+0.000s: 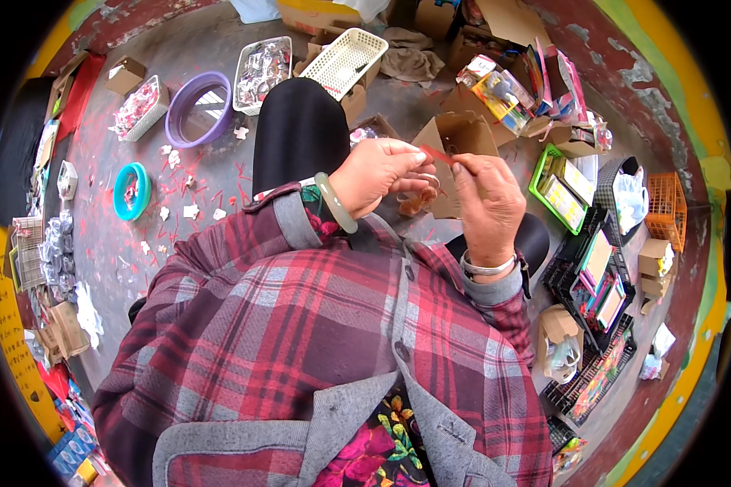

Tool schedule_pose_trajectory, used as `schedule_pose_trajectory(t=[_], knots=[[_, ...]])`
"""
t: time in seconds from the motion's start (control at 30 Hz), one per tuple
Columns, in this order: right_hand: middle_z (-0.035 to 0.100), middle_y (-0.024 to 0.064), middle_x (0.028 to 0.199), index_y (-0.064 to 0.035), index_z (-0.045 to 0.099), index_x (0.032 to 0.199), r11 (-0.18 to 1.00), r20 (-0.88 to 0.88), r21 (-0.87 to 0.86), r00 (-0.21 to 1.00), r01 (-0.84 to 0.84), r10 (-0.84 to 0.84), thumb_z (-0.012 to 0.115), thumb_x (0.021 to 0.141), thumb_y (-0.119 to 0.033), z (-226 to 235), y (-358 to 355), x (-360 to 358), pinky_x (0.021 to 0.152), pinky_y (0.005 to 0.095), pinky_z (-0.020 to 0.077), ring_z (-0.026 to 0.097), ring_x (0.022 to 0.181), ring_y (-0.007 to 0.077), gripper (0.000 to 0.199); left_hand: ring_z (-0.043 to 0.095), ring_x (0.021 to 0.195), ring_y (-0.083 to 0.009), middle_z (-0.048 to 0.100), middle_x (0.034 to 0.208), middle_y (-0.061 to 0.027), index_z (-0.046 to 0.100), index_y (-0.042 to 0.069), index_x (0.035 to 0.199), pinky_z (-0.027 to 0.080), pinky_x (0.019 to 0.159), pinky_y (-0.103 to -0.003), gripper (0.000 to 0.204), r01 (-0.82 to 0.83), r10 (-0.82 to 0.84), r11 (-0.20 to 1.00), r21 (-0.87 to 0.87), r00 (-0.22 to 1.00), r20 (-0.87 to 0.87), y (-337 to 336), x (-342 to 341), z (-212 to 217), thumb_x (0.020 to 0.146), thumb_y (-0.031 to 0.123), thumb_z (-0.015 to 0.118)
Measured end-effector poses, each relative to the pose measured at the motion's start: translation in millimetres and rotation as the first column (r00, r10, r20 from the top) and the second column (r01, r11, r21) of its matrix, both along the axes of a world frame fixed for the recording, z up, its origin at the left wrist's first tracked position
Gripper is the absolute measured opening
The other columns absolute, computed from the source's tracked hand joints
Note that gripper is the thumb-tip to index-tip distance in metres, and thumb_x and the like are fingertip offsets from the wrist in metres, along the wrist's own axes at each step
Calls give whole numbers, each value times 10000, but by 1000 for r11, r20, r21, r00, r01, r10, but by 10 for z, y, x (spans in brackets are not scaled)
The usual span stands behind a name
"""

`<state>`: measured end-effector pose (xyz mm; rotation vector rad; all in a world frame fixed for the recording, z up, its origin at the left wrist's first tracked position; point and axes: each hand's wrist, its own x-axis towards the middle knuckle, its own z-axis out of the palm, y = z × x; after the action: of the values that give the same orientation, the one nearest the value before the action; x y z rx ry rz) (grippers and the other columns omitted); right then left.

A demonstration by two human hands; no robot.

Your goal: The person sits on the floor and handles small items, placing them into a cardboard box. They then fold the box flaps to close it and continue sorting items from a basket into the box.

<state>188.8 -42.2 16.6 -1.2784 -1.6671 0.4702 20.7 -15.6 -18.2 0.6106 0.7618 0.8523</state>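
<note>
My left hand (379,174), with a pale bangle at its wrist, is closed in a pinch at one end of a thin red strip (439,154). My right hand (492,197) pinches the strip's other end between thumb and forefinger. The strip is stretched between the two hands, above my lap. Below the left fingers hangs a small orange-brown translucent thing (417,200); I cannot tell whether those fingers hold it. Behind the hands stands an open cardboard box (456,130), its inside partly hidden by them.
Beyond my knee are a white basket (345,65) and a clear tray of small wrapped pieces (264,73). A purple basin (173,130) and a teal basin (142,195) sit left, with red scraps scattered around. Right are a green basket (559,191) and black crates (597,280).
</note>
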Motion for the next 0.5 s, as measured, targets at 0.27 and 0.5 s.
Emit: schedule_pose_trajectory(t=[0.27,0.5], knots=[[613,97,779,-29,639,845,998,160,33,986,-45,39,619,737,-37,-52,14,-60,653,326,464,587,728,260,110,618,856,-164,617,968,-100,567,-53,1055,516,767,-275,233,106,-96,990,93,990,-103,-86,36,64,904,112,501],[606,73,760,-55,625,855,980,405,175,914,-92,13,614,737,-80,-33,-9,-58,632,334,438,570,693,242,121,597,836,-112,623,941,-58,586,-28,1043,500,737,-245,208,151,-56,919,365,964,-259,-115,78,-52,914,87,470]])
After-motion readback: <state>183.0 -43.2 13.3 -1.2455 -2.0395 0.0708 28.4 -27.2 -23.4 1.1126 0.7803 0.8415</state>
